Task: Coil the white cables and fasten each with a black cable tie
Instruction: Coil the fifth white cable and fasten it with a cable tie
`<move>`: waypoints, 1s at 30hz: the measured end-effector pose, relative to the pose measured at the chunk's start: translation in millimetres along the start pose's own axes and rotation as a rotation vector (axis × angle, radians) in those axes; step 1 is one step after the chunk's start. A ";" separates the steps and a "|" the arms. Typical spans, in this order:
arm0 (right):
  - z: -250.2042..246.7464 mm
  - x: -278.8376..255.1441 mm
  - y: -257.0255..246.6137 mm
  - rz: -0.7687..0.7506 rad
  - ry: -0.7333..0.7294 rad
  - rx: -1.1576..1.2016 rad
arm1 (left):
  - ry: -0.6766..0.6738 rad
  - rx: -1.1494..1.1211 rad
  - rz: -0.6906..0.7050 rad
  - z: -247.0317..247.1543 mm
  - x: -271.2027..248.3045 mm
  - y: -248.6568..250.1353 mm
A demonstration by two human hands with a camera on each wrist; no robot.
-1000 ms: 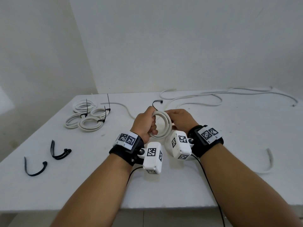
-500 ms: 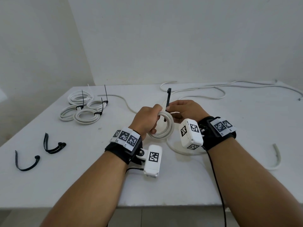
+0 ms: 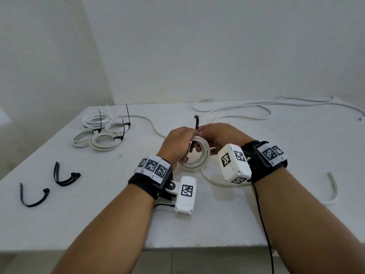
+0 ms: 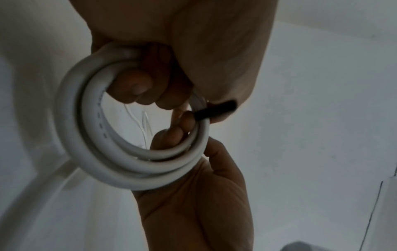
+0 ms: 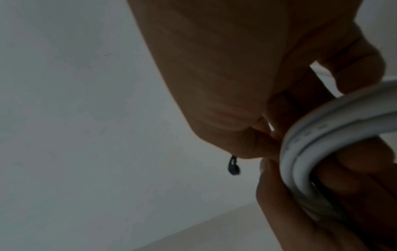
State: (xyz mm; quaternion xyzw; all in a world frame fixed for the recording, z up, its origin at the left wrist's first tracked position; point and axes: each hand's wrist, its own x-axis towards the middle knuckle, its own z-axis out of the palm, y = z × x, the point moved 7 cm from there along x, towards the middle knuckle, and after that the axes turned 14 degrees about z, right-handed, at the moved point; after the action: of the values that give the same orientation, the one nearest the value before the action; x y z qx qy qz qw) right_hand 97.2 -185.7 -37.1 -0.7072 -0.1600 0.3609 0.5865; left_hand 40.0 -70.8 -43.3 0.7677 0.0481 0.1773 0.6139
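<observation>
A white cable coil point(image 3: 200, 158) is held just above the table centre. My left hand point(image 3: 187, 147) grips its upper left part with fingers curled through the hole, as the left wrist view shows on the coil point(image 4: 128, 169). A black cable tie point(image 3: 196, 123) stands up behind the coil's top, and its lower part crosses inside the ring. My right hand point(image 3: 205, 133) pinches the tie against the coil's top. The tie point(image 4: 214, 110) lies between both hands' fingers. Its head point(image 5: 233, 167) pokes out below my right fingers, beside the coil point(image 5: 322, 135).
Several tied coils point(image 3: 102, 135) lie at the back left. Loose black ties point(image 3: 65, 175) and another tie point(image 3: 33, 196) rest on the left. A long loose white cable point(image 3: 246, 111) snakes along the back; a short cable piece point(image 3: 333, 186) lies right. The coil's tail point(image 3: 211, 178) trails on the table.
My right hand has brought the black tie from behind the coil to stand upright at its top, its lower part now inside the ring. My left hand keeps gripping the coil.
</observation>
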 end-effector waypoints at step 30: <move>-1.8 -12.3 -29.1 -0.506 0.276 -0.312 | 0.062 0.039 0.017 -10.9 7.4 -6.1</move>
State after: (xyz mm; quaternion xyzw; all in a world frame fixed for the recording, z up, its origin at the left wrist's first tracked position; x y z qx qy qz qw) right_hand 95.7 -187.4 -5.5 -0.7685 -0.3031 0.0755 0.5585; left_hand 44.2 -57.1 -45.6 0.7741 0.0639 0.2052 0.5955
